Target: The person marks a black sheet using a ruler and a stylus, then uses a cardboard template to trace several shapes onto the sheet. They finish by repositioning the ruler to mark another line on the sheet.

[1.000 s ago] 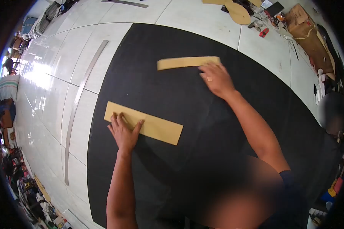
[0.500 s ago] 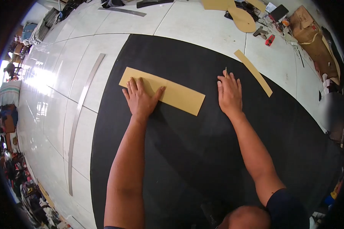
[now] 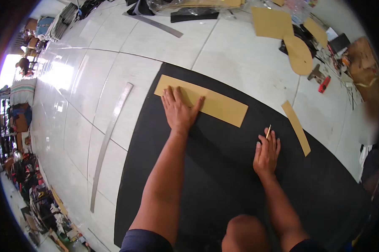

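Observation:
My left hand [image 3: 179, 111] lies with fingers spread on a tan rectangular piece of cardboard [image 3: 223, 105], pressing its near left part. The cardboard rests on a large black sheet [image 3: 223, 176], close to the sheet's far left corner. To the right, my right hand [image 3: 266, 155] is low over the black sheet, apart from the cardboard. A slim pen [image 3: 269, 131] sticks up between its fingers; its lower part is hidden. Beyond that hand, a narrow tan cardboard strip [image 3: 296, 128] lies across the sheet's far edge.
White floor tiles surround the sheet. One long metal ruler [image 3: 107, 143] lies on the left, another metal strip [image 3: 156, 25] at the back. Back right are tan cardboard pieces [image 3: 272, 23], a red tool [image 3: 324, 85] and a brown bag [image 3: 363, 63]. My knee [image 3: 245, 233] is at the bottom.
My left hand has slid the cardboard rectangle across the black sheet toward its far left corner. The view has tilted, showing more floor at the back. The right hand still holds the pen.

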A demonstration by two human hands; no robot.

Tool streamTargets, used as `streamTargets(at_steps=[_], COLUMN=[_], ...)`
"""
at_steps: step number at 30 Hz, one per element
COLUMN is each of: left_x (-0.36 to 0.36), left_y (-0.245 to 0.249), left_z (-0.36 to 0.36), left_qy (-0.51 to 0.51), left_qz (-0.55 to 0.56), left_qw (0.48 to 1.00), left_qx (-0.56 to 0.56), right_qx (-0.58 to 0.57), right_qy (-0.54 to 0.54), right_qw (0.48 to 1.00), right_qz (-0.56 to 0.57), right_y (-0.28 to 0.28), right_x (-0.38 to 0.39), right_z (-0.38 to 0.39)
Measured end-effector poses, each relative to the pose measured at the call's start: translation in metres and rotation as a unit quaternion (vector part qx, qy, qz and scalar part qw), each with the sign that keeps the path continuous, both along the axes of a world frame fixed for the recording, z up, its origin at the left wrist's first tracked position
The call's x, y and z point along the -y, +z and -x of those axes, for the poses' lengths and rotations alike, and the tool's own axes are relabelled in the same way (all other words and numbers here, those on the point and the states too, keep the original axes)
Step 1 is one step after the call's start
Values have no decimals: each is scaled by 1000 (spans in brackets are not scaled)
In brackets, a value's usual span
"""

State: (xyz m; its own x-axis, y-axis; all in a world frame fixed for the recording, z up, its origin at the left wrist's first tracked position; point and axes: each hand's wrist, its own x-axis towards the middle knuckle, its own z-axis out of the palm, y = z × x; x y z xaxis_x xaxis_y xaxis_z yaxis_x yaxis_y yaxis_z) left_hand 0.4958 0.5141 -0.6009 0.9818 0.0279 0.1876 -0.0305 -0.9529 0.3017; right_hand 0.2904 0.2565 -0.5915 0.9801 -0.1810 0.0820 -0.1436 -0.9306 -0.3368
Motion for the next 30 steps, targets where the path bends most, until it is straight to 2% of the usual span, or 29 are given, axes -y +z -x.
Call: streamTargets(at_steps=[9,13,20,23,26,29,30], left_x=[-3,-1,-8,-7,-10,-10,-9], left_y=[9,13,14,15,15,16,16], left_z=[-6,-8,-10,-11,-11,-12,-12], left_qy=[6,26,20,22,24,28,29], left_qz=[13,-18,20,35,42,46,45], left_qw=[997,993,990,986,985,983,983], left_qx=[-75,-116,-140,-160,-168,-178,-177], right_qx=[-19,-19,-34,-50,-29,-66,-21], right_qy=[18,24,28,29,96,126,145], right_qw=[1000,1000,999,997,988,980,981], right_qz=[-8,2,10,-45,-115,-135,-130], right_y=[2,-2,-5,12,28,33,29], right_x=[2,3,5,-2,-28,-52,-59], right_z=[2,1,-1,-8,-44,-79,-90])
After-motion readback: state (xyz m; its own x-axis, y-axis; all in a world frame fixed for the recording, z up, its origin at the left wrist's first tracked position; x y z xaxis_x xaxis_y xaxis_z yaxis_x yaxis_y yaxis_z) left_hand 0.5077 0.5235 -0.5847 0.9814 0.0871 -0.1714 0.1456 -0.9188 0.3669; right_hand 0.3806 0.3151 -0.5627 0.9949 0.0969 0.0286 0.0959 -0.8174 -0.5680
